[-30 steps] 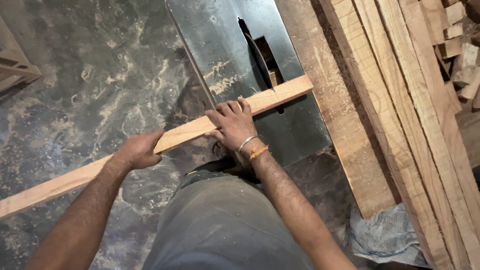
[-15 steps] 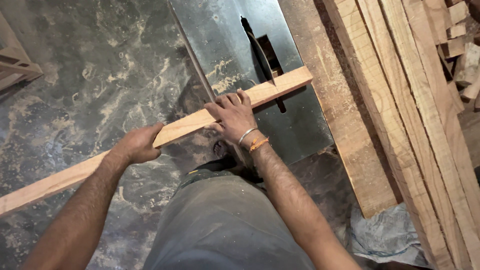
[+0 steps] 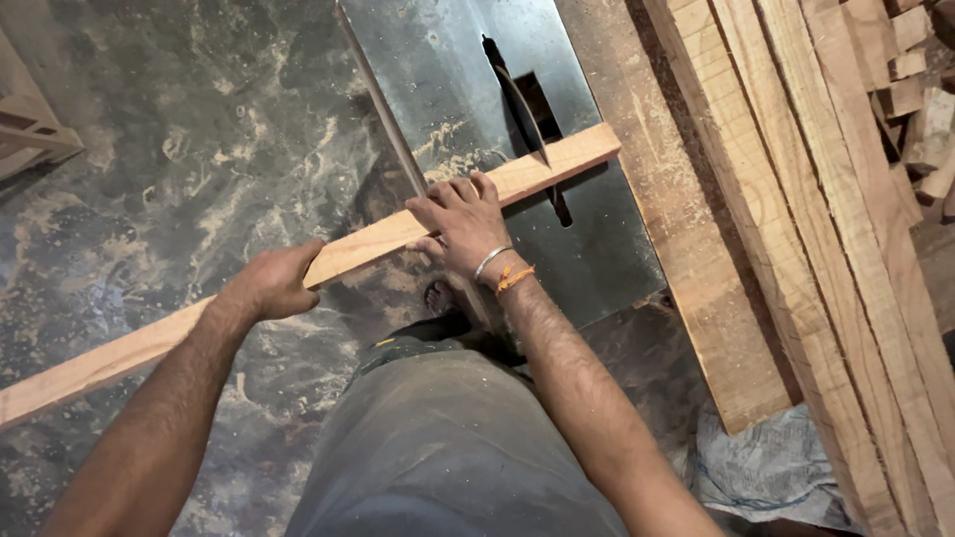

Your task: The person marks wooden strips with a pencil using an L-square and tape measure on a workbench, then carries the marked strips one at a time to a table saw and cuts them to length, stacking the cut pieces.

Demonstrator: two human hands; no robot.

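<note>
Head view, the only one. A long wooden strip [image 3: 348,249] lay slantwise across the steel saw table [image 3: 597,239], its far end toward 2 o'clock and its near end running off past the frame toward 8 o'clock, out over the dusty floor [image 3: 179,129].

The left hand [image 3: 274,283] was wrapped around the strip off the table, fingers curled over the far edge: a closed grasp on the wood. The right hand [image 3: 463,219] lay flat on top of the strip at the table's left edge, palm down, fingers spread toward 1 o'clock, pressing and not clenching. A metal bangle and an orange thread [image 3: 512,278] sat on that wrist.

The saw blade [image 3: 522,109] stood in its slot just beyond the strip, at 1 o'clock from the right hand; the strip's far edge met the blade line. Whether a kerf had opened in the wood I could not tell. Judged so: cut at most just begun, strip in one piece.

Stacked planks [image 3: 796,199] lay at 3 o'clock, offcuts [image 3: 920,89] beyond them.
</note>
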